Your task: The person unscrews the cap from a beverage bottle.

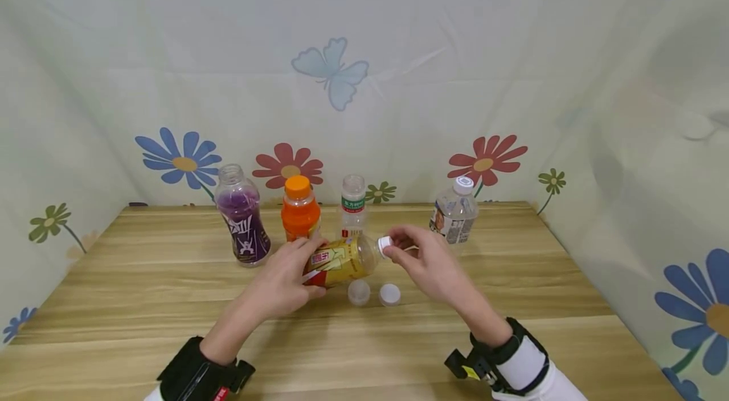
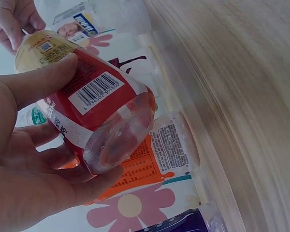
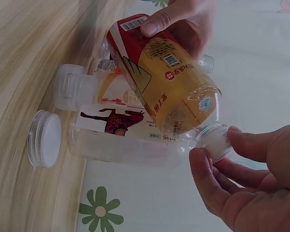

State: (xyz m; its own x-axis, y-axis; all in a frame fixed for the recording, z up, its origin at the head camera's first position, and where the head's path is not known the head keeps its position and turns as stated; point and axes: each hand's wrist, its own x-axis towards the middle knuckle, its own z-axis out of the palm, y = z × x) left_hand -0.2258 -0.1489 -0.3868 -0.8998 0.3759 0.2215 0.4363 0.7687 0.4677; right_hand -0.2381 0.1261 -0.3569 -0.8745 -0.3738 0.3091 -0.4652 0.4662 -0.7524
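Note:
My left hand point(image 1: 287, 277) grips a plastic bottle point(image 1: 336, 262) with a yellow and red label around its lower body. The bottle is tilted on its side above the table, its neck toward the right. Thumb and fingers of my right hand point(image 1: 427, 262) pinch the white cap point(image 1: 385, 245) at its mouth. In the left wrist view the bottle's clear base and a barcode point(image 2: 96, 93) face the camera. Below the bottle, two loose caps lie on the table: a translucent one point(image 1: 359, 293) and a white one point(image 1: 390, 295).
Behind the hands stand a purple-labelled bottle point(image 1: 245, 224) without a cap, an orange bottle point(image 1: 300, 211) with an orange cap, a clear bottle point(image 1: 353, 205) with a green band, and a white-capped clear bottle point(image 1: 455, 214) at right. A flowered cloth point(image 1: 398, 104) hangs behind the wooden table point(image 1: 142, 300).

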